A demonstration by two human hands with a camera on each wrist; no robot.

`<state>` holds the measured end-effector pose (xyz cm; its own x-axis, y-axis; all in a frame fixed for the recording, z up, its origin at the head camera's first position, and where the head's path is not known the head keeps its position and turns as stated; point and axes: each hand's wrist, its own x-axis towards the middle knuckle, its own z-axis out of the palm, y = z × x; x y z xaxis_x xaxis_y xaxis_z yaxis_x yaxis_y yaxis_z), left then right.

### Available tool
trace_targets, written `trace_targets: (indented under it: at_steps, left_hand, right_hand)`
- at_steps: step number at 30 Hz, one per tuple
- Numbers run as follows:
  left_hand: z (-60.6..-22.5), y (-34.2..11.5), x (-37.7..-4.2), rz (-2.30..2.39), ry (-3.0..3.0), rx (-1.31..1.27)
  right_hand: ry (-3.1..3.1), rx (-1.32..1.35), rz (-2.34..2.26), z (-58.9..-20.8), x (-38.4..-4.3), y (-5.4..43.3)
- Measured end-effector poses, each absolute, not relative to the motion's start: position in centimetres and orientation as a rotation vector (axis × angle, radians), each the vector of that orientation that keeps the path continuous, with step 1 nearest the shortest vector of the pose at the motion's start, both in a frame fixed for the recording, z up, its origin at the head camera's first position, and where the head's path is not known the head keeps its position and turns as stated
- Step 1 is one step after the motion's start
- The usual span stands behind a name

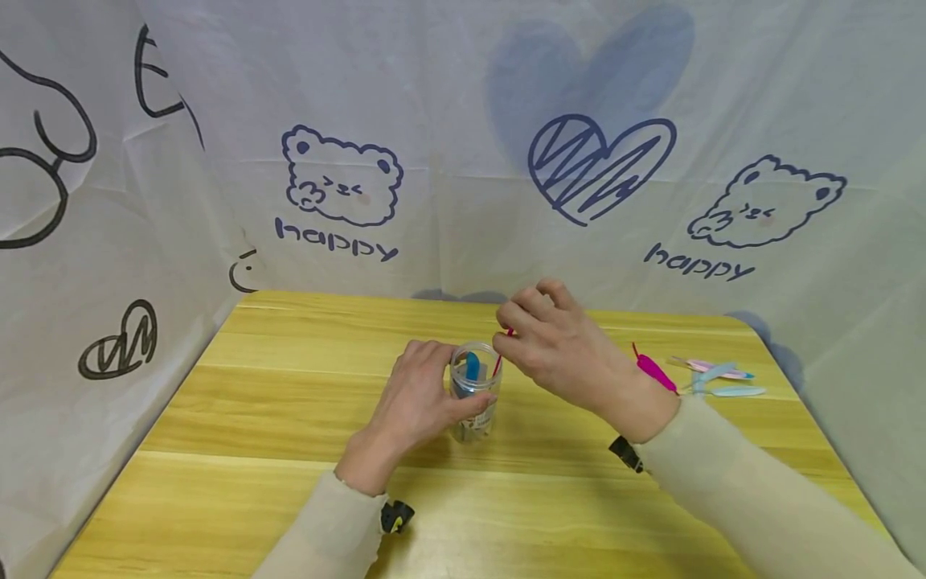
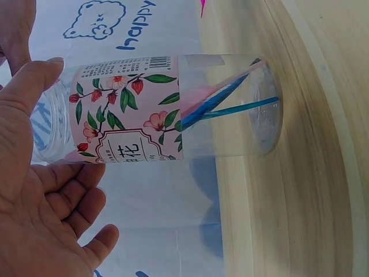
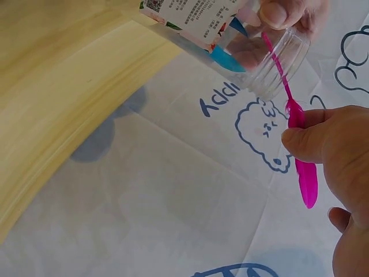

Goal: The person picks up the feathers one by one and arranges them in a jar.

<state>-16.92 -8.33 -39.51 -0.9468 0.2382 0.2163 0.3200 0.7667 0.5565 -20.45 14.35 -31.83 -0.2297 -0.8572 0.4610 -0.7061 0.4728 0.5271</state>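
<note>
A clear jar [image 1: 475, 422] with a flowered pink label [image 2: 127, 109] stands on the wooden table. My left hand [image 1: 412, 398] grips it near the rim, thumb on one side and fingers on the other. Inside, blue and teal sticks [image 2: 239, 108] lean against the wall, and a wide blue end [image 1: 473, 366] shows near the mouth. Between thumb and fingers, my right hand [image 3: 340, 153] pinches a magenta stick [image 3: 309, 187] by its flat, leaf-shaped part. Its thin stem [image 3: 279, 66] reaches into the jar's mouth.
Right of the jar, beyond my right wrist, lie another magenta leaf-shaped stick [image 1: 657, 374] and several light blue and pink ones [image 1: 734, 392]. A white cloth [image 1: 463, 161] with drawings hangs behind the table [image 1: 289, 402] and along its sides.
</note>
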Motion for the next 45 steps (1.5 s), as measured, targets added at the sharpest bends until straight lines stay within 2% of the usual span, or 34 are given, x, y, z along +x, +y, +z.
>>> trace_targets:
  at_steps: [24, 45]
  left_hand:
    - [-39.6, -8.5, -16.9, -0.912, -2.809, -0.465]
    - [-39.6, -8.4, -16.8, -0.909, -2.824, -0.449]
  right_hand:
    - [-2.076, 1.261, -0.248, -32.6, -19.9, 14.5]
    - [-2.141, 0.994, 0.120, -36.8, -20.3, 18.3]
